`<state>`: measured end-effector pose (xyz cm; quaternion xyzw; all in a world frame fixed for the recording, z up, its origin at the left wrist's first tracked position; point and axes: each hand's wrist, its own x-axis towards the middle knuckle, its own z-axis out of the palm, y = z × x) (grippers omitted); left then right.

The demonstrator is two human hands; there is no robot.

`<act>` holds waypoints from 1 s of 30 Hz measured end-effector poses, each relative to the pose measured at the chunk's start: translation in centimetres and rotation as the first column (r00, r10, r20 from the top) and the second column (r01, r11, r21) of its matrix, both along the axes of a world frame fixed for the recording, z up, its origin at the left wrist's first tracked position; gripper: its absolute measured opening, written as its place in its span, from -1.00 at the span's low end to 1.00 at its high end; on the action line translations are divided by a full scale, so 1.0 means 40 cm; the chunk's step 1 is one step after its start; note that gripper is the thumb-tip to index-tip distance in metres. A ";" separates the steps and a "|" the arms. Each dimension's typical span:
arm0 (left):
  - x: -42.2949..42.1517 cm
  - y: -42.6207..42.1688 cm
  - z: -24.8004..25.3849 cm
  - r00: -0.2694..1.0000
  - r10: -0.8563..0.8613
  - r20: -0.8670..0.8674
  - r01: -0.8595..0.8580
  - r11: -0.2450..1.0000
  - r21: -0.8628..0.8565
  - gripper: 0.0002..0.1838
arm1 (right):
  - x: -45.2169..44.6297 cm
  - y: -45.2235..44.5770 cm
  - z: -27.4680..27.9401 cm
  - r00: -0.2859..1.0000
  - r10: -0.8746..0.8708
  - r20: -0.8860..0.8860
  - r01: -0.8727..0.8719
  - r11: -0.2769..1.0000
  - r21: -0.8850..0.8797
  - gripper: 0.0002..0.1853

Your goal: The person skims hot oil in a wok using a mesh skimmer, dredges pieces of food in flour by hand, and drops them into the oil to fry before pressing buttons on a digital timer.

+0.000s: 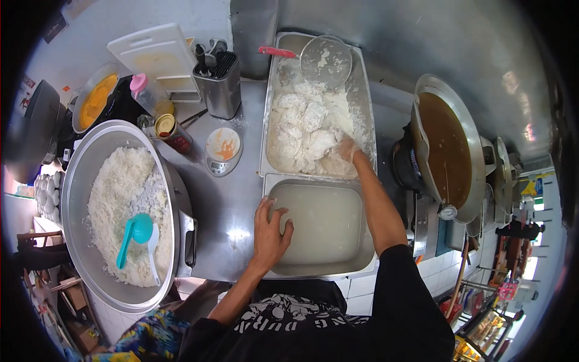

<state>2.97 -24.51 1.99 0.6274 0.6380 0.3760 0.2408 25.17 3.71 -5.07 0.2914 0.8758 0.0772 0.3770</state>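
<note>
My right hand [348, 148] reaches into a metal tray [371, 130] of white flour, at its lower right. It is dusted white and lies against a flour-coated lump [322, 143]; its fingers are too buried to make out. Several more coated lumps [313, 116] lie in the flour, their inside hidden by the coating. A round mesh strainer [326, 62] with a red handle rests across the tray's far end. Nearer me is a second metal tray [368, 256] of cloudy whitish liquid. My left hand [272, 234] is at its left rim, fingers spread, holding nothing.
On the left, a big pot [73, 241] holds cooked rice, a teal ladle [134, 235] and a white spoon [153, 253]. A kitchen scale [223, 151] and knife block [217, 87] stand mid-counter. To the right, a large wok [480, 163] holds brown liquid and a thermometer [447, 212].
</note>
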 end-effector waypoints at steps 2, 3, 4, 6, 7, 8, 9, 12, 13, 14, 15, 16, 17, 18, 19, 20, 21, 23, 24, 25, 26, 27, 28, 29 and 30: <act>0.000 -0.001 0.000 1.000 -0.001 0.000 0.001 1.000 0.008 -0.71 | 0.008 -0.015 0.004 0.994 -0.083 -0.072 0.084 0.996 0.008 -0.74; -0.001 -0.001 -0.001 1.000 0.000 -0.003 0.000 1.000 0.010 -0.72 | 0.011 -0.024 -0.006 0.994 -0.085 -0.073 0.086 0.996 0.013 -0.74; 0.000 0.001 0.000 1.000 -0.003 -0.002 0.003 1.000 0.015 -0.72 | 0.011 -0.032 -0.019 0.990 0.036 -0.135 -0.026 0.997 0.074 -0.76; 0.003 0.001 0.006 1.000 0.002 0.005 -0.002 1.000 0.005 -0.72 | 0.005 -0.043 -0.038 0.979 0.105 -0.174 -0.083 0.988 0.127 -0.78; 0.004 0.003 0.008 0.999 -0.032 0.009 0.031 0.999 0.018 -0.72 | -0.004 -0.039 -0.024 0.988 0.101 -0.116 -0.090 0.991 0.097 -0.78; 0.004 0.000 0.008 1.000 -0.016 -0.004 0.016 1.000 0.025 -0.72 | -0.015 -0.034 -0.008 0.993 0.099 -0.058 -0.095 0.993 0.066 -0.78; 0.006 0.000 0.007 1.000 -0.003 -0.016 0.003 0.999 0.035 -0.72 | -0.025 -0.029 0.009 0.995 0.098 -0.002 -0.098 0.995 0.034 -0.78; 0.014 0.000 0.006 0.999 -0.008 -0.052 0.011 0.998 0.055 -0.73 | -0.019 0.016 -0.030 0.998 0.001 -0.064 -0.006 0.998 -0.068 -0.79; 0.014 0.001 0.008 0.998 -0.018 -0.058 0.020 0.999 0.039 -0.74 | -0.014 0.038 -0.062 0.995 -0.035 -0.096 0.026 0.996 -0.091 -0.79; 0.015 0.001 0.010 0.998 -0.034 -0.062 0.037 0.998 0.050 -0.74 | -0.011 0.063 -0.095 0.990 -0.066 -0.127 0.052 0.993 -0.110 -0.79; 0.017 -0.001 0.011 0.998 -0.023 -0.061 0.026 0.999 0.040 -0.74 | -0.009 0.088 -0.138 0.982 -0.103 -0.158 0.084 0.989 -0.123 -0.79; 0.017 -0.003 0.012 0.998 -0.010 -0.062 0.012 1.000 0.028 -0.74 | -0.010 0.113 -0.189 0.972 -0.139 -0.187 0.114 0.984 -0.135 -0.79; 0.017 -0.003 0.012 0.998 -0.015 -0.067 0.018 0.999 0.036 -0.74 | -0.013 0.143 -0.252 0.960 -0.171 -0.221 0.143 0.980 -0.139 -0.79; 0.019 -0.003 0.010 0.999 -0.012 -0.053 0.014 0.999 0.029 -0.74 | -0.009 0.166 -0.306 0.950 -0.195 -0.242 0.164 0.976 -0.141 -0.79; 0.017 -0.005 0.012 0.999 -0.011 -0.042 0.012 1.000 0.024 -0.75 | -0.009 0.176 -0.341 0.942 -0.208 -0.264 0.179 0.975 -0.129 -0.79; 0.017 -0.006 0.012 0.999 -0.010 -0.044 0.011 0.999 0.031 -0.75 | -0.011 0.184 -0.375 0.936 -0.207 -0.285 0.184 0.977 -0.106 -0.79; 0.016 -0.006 0.012 0.999 -0.010 -0.039 0.011 0.999 0.030 -0.75 | -0.009 0.136 -0.279 0.940 -0.192 -0.281 0.173 0.981 -0.090 -0.79; 0.016 -0.004 0.011 0.999 -0.003 -0.034 0.004 1.000 0.027 -0.75 | -0.011 0.029 -0.061 0.948 -0.161 -0.274 0.150 0.987 -0.058 -0.78; 0.016 -0.002 0.011 0.999 -0.017 -0.049 0.019 0.999 0.037 -0.75 | -0.005 0.022 -0.039 0.949 -0.172 -0.265 0.171 0.985 -0.028 -0.78; 0.012 -0.005 0.011 0.997 -0.026 -0.067 0.029 0.999 0.040 -0.76 | 0.002 0.017 -0.020 0.949 -0.184 -0.256 0.191 0.982 0.002 -0.78; 0.009 -0.009 0.011 0.997 -0.004 -0.076 0.006 1.000 0.026 -0.76 | -0.005 0.014 -0.007 0.948 -0.205 -0.242 0.226 0.972 0.059 -0.78; 0.007 -0.010 0.013 0.999 -0.011 -0.045 0.012 0.999 0.036 -0.76 | -0.003 0.015 0.024 0.948 -0.175 -0.267 0.188 0.982 0.022 -0.79; 0.008 -0.005 0.014 1.000 -0.017 -0.011 0.018 0.999 0.051 -0.76 | 0.005 0.023 0.063 0.946 -0.145 -0.291 0.149 0.989 -0.010 -0.79; 0.007 -0.005 0.014 1.000 -0.010 -0.008 0.010 1.000 0.020 -0.76 | 0.010 0.025 0.100 0.947 -0.126 -0.294 0.121 0.992 -0.034 -0.79; 0.008 -0.006 0.011 1.000 0.005 -0.011 -0.004 1.000 0.016 -0.76 | 0.016 0.032 0.118 0.949 -0.114 -0.294 0.104 0.993 -0.048 -0.78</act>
